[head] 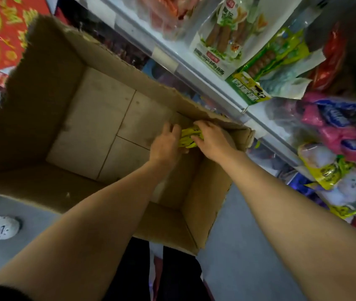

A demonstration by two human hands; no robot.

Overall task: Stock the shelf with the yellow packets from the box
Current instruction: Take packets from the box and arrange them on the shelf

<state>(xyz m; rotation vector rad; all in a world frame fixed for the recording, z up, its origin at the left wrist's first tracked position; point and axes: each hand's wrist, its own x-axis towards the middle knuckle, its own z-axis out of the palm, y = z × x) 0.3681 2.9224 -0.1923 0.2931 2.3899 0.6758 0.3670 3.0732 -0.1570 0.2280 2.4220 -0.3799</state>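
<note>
Cardboard box [42, 118] walls hem both hands [189, 141] gripping yellow packets [189, 137] beside the shelf [205, 68].

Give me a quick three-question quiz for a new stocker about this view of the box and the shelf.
1. True or false: both hands are on the yellow packets inside the box.
2. Where in the box are the packets? A: the corner nearest the shelf. B: the middle of the floor. C: the far left wall.
3. Fill in: apart from those packets, the box floor that shows is ____.

Key
1. True: the left hand and right hand hold them from either side.
2. A.
3. Bare.
</note>
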